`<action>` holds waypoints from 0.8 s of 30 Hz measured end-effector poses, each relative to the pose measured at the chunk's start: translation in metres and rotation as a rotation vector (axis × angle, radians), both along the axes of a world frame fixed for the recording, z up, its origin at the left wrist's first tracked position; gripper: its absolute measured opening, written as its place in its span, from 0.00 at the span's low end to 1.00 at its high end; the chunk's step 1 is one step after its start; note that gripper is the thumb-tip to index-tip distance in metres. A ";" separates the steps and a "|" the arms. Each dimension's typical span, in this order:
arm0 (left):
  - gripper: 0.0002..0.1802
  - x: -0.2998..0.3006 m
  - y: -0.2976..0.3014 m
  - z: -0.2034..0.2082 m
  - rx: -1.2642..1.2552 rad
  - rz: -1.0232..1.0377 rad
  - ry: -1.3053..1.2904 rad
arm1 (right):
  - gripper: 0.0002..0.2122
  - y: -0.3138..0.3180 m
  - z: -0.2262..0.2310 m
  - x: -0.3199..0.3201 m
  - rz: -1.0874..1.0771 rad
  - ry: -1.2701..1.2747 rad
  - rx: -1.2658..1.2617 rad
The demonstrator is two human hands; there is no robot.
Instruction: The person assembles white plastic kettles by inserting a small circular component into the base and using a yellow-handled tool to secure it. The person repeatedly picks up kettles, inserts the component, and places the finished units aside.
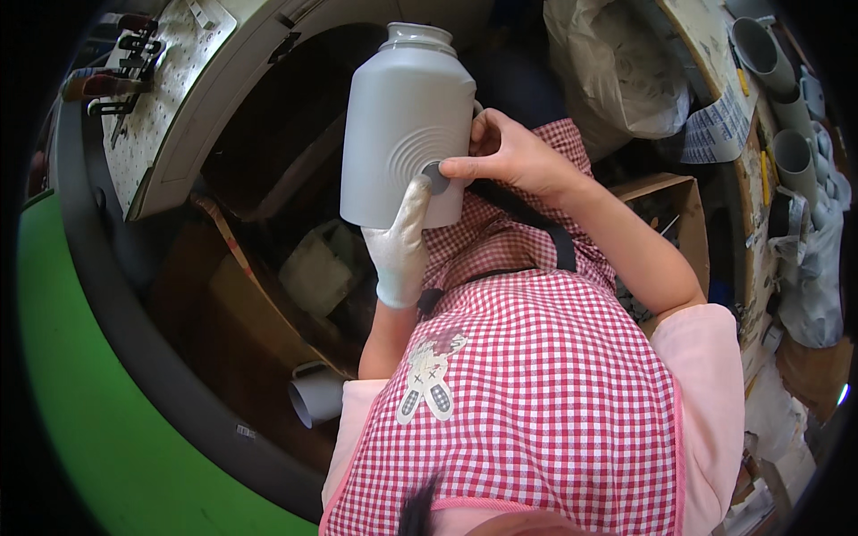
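Observation:
A large light-grey plastic bottle-shaped container [384,116] is held up in front of me, its short open neck at the top. Curved ridges ring the lower right of its wall, with a small dark grey disc [437,178] lying against them. My left hand [398,246], in a white glove, grips the container from below, thumb up along its wall near the disc. Bare, my right hand [514,156] has its thumb on the disc and its other fingers bent at the container's right edge. Those fingertips are partly hidden.
On the right a worktable [755,179] carries several grey tubes [794,154] and plastic wrap. A clear plastic bag [617,76] hangs beyond my right hand; below is a cardboard box [688,219]. At left are a perforated metal plate [183,54] and a green surface [98,402].

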State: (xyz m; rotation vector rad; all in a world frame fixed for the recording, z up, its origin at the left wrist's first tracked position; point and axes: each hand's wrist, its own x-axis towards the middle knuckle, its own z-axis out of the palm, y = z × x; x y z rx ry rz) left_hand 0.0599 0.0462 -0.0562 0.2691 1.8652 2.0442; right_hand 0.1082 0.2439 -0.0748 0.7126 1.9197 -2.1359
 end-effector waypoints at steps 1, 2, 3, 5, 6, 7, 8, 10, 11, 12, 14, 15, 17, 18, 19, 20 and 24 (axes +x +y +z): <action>0.19 0.001 0.001 -0.001 0.024 -0.004 -0.011 | 0.44 0.001 0.001 -0.001 0.003 -0.004 -0.001; 0.19 0.001 0.001 -0.003 0.033 -0.004 -0.026 | 0.43 0.001 0.002 -0.002 0.007 0.004 0.004; 0.20 0.001 0.001 -0.006 0.050 -0.015 -0.024 | 0.42 0.002 0.002 -0.004 0.012 -0.013 -0.026; 0.20 -0.002 -0.001 -0.013 -0.008 -0.017 0.008 | 0.40 0.001 0.002 -0.010 -0.007 -0.071 -0.051; 0.20 -0.005 -0.002 -0.018 -0.009 -0.038 0.057 | 0.39 -0.001 0.002 -0.012 -0.031 -0.033 -0.094; 0.19 -0.010 -0.005 -0.023 0.026 -0.042 0.023 | 0.39 -0.005 0.001 -0.014 -0.071 -0.025 -0.103; 0.19 -0.016 -0.010 -0.027 -0.122 -0.105 0.288 | 0.38 -0.009 0.001 -0.015 -0.136 -0.017 -0.094; 0.19 -0.024 -0.017 -0.035 -0.343 -0.177 1.032 | 0.32 -0.015 0.000 -0.016 -0.163 0.144 0.012; 0.20 -0.023 -0.021 -0.037 -0.292 -0.188 0.860 | 0.33 -0.017 -0.001 -0.016 -0.155 0.190 0.058; 0.21 -0.020 -0.023 -0.038 -0.294 -0.176 0.826 | 0.33 -0.015 -0.002 -0.015 -0.142 0.198 -0.002; 0.22 -0.013 -0.022 -0.034 -0.289 -0.225 0.817 | 0.34 -0.012 -0.003 -0.013 -0.120 0.199 0.083; 0.25 -0.006 -0.019 -0.030 -0.108 -0.131 0.297 | 0.35 -0.010 -0.004 -0.013 -0.132 0.242 0.114; 0.24 0.003 -0.006 -0.021 0.180 -0.082 -0.130 | 0.36 -0.011 -0.005 -0.013 -0.166 0.285 0.169; 0.25 0.004 -0.001 -0.014 0.002 -0.056 0.042 | 0.37 -0.013 -0.005 -0.014 -0.175 0.297 0.163; 0.24 0.004 0.006 -0.008 0.073 -0.027 -0.015 | 0.38 -0.014 -0.005 -0.015 -0.161 0.289 0.179; 0.24 0.003 0.013 -0.002 0.169 0.004 -0.049 | 0.38 -0.011 -0.003 -0.017 -0.127 0.263 0.185; 0.22 -0.001 0.031 0.009 -0.075 0.043 0.194 | 0.22 0.063 0.015 -0.009 -0.169 0.292 0.342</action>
